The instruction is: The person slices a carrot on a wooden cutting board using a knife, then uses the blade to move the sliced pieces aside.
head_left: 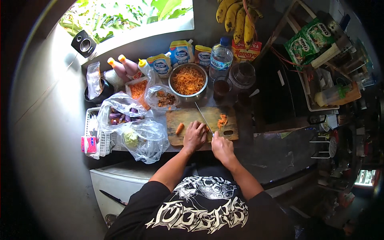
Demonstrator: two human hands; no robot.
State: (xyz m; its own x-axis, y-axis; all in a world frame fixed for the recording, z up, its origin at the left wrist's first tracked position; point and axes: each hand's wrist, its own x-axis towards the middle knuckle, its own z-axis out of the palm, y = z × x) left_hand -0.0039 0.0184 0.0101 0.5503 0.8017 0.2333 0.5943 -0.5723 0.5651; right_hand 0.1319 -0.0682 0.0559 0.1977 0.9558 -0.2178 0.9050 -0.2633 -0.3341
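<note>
Resting on the rectangular wooden cutting board (188, 118), my left hand (195, 136) lies with fingers curled together over whatever is being cut, hidden beneath them. My right hand (222, 147) has its fingers clamped on the handle of a long thin-bladed knife (203, 116). An orange carrot stub (179, 128) lies left; shredded carrot fills the round steel bowl (188, 81).

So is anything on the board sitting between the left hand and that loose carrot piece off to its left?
Nothing visible. The carrot piece lies alone on the cutting board, with bare wood between it and the left hand. The knife and cut shreds lie toward the right hand.
</note>
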